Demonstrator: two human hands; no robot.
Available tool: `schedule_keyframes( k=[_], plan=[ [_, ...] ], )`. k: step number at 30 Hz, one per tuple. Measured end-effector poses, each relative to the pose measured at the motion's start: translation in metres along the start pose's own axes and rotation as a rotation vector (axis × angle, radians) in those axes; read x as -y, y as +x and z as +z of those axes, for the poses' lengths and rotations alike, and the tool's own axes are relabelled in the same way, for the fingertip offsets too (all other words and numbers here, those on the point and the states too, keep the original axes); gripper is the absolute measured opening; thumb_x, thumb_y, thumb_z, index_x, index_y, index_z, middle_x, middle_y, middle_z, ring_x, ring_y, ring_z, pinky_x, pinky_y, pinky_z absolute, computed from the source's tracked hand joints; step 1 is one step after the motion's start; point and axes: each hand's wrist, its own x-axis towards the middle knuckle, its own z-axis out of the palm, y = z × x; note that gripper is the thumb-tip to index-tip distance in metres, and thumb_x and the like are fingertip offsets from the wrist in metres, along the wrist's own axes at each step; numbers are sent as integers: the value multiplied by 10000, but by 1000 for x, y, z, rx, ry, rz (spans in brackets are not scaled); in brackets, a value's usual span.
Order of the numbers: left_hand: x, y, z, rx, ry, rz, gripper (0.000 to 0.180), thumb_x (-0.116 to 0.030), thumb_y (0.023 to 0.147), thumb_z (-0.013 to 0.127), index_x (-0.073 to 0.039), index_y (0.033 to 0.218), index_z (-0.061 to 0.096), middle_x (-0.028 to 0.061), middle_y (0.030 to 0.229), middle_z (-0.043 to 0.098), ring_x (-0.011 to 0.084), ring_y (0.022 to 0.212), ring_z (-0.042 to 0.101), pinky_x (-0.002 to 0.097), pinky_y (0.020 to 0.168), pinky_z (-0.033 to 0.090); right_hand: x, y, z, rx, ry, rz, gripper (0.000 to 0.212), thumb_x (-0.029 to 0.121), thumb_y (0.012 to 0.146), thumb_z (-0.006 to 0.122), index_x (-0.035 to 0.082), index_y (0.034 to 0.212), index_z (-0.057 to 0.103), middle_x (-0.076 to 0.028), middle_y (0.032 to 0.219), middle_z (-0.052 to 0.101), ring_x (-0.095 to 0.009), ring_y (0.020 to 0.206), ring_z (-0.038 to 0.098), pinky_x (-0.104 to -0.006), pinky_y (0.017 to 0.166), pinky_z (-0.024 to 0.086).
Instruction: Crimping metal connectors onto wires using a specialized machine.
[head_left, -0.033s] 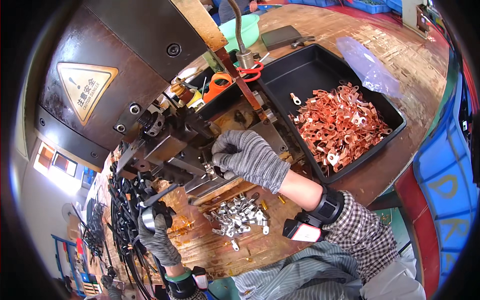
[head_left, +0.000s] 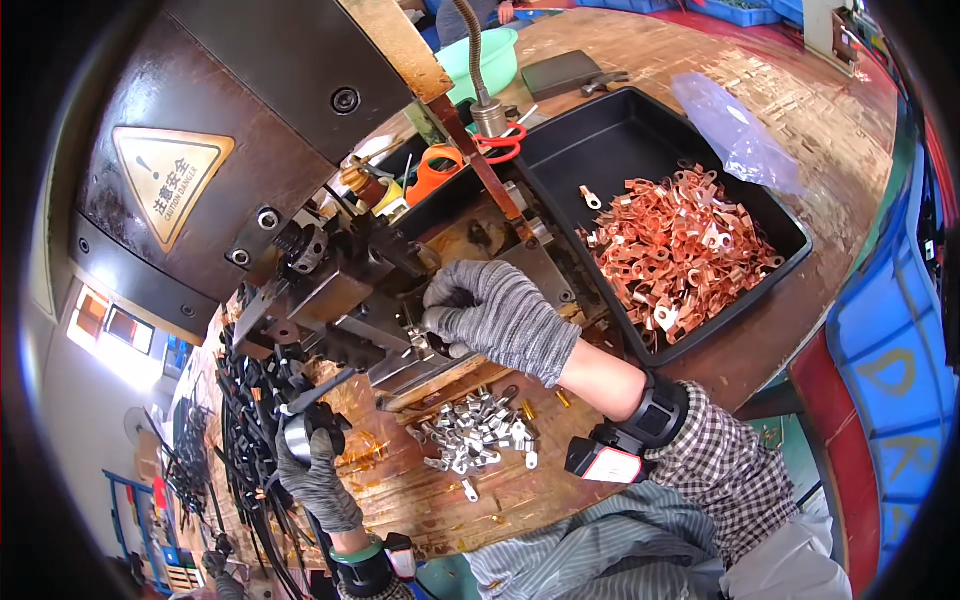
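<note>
My right hand (head_left: 500,315), in a grey knitted glove, is at the die of a dark metal press (head_left: 330,290). Its fingers are curled together, and whatever they pinch is hidden. Just left of the fingertips, a small shiny metal piece (head_left: 420,343) sits in the die. My left hand (head_left: 322,485), gloved the same way, is lower left beside a heap of black cables (head_left: 250,420). Its fingers are closed around a dark piece with a silvery round band (head_left: 297,438); its kind is unclear. Loose silver cable lugs (head_left: 480,430) lie on the wooden table between my hands.
A black tray (head_left: 590,130) at the right holds many copper-coloured lugs (head_left: 690,250). A clear plastic bag (head_left: 740,140) hangs over its edge. Red-handled scissors (head_left: 502,150), an orange object (head_left: 434,172) and a green basin (head_left: 490,65) are behind the press. Blue crates (head_left: 890,380) stand far right.
</note>
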Motion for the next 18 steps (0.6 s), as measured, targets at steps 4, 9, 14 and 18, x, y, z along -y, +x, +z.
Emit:
schedule_keyframes(
  k=[4, 9, 14, 18],
  plan=[
    [1, -2, 0, 15, -55, -24, 451, -35, 727, 693, 7, 1141, 521, 57, 1006, 578, 139, 866, 553, 251, 793, 458, 3, -1, -2, 4, -77, -80, 89, 60, 742, 646, 9, 804, 607, -59, 672, 600, -116, 559, 576, -247, 503, 484],
    [6, -2, -1, 35, 6, 47, 454, -67, 758, 677, 1, 1175, 511, 69, 1032, 583, 150, 885, 550, 273, 814, 453, 3, -1, -3, 18, -11, 0, 112, 74, 735, 654, 5, 810, 608, -70, 681, 610, -118, 569, 579, -259, 516, 484],
    [17, 0, -4, 34, 23, 92, 473, -38, 739, 686, -7, 1177, 510, 71, 1041, 582, 150, 895, 551, 277, 816, 460, 9, -4, -1, -119, -349, -193, 103, 87, 748, 647, 13, 795, 594, -80, 687, 611, -142, 622, 579, -279, 595, 481],
    [17, -1, 0, 36, -19, 69, 472, -37, 739, 688, -10, 1176, 512, 69, 1040, 582, 148, 899, 551, 277, 815, 463, 15, -9, -11, -243, -215, -334, 117, 140, 830, 613, 49, 898, 585, 12, 689, 536, -30, 553, 484, -193, 465, 432]
  ],
)
